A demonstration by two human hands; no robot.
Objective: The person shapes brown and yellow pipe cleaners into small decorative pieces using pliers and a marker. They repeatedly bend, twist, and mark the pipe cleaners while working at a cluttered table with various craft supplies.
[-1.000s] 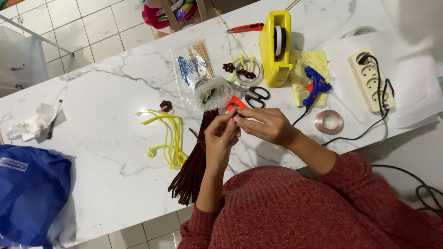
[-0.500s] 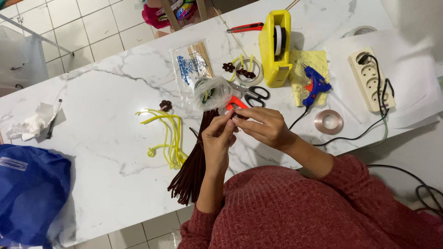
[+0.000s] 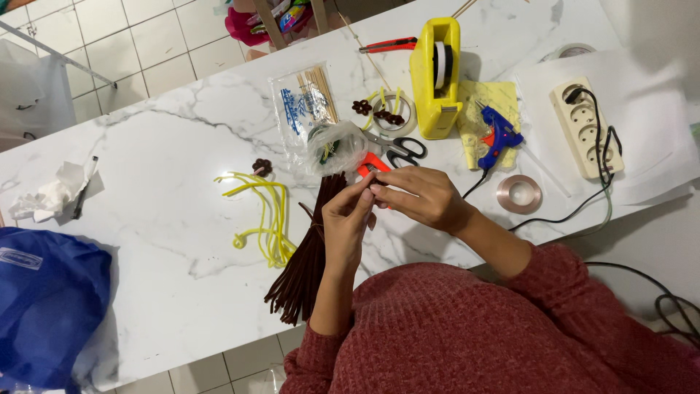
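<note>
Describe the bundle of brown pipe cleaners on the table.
The bundle of brown pipe cleaners is a thick sheaf of long, dark brown fuzzy stems lying flat on the white marble table. It runs diagonally from near the table's front edge up toward the hands. The left forearm crosses beside it, and yellow pipe cleaners lie against its left side.

A home craft corner — marble-look table (image 3: 168, 131), tiled floor (image 3: 131, 44), glue gun (image 3: 498, 138), tape dispenser (image 3: 436, 76), pipe cleaners (image 3: 306, 255).

White worktop (image 3: 146, 138) with grey marble veining. Dark brown pipe cleaners (image 3: 306, 255), yellow ones (image 3: 266, 211). Bright yellow tape dispenser (image 3: 435, 76), blue glue gun (image 3: 498, 136), black-handled scissors (image 3: 405, 149), copper tape roll (image 3: 519, 194), white power strip (image 3: 587, 128), red knitted sleeve (image 3: 539, 292), blue bag (image 3: 44, 306).
</note>
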